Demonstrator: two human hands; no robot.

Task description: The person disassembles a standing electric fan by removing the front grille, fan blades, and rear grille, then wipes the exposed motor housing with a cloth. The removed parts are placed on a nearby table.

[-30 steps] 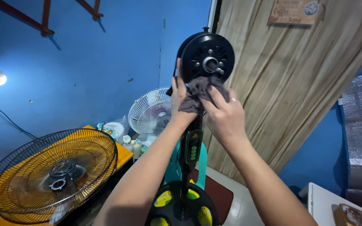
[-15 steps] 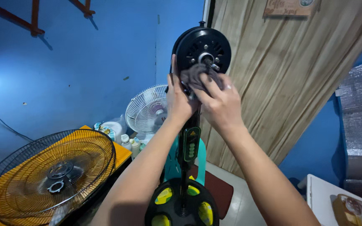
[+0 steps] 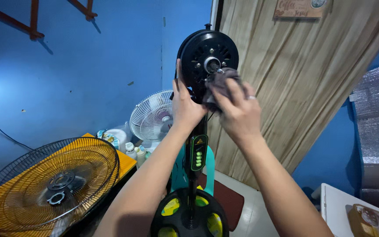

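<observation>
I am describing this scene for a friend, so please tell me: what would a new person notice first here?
First, the black fan motor head on its stand, top centre, with no blades or grille. The left hand steadies it while the right hand presses a grey cloth against its front. At lower left, a detached black wire fan guard lies on an orange table.

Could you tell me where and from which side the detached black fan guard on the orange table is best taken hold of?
Probably by its outer ring. The fan guard leans tilted on the orange table, its upper rim free and facing the room. Coming from above, fingers can hook over that thick rim; the thin wire spokes look likelier to bend, and the hub sits deep in the dish.
</observation>
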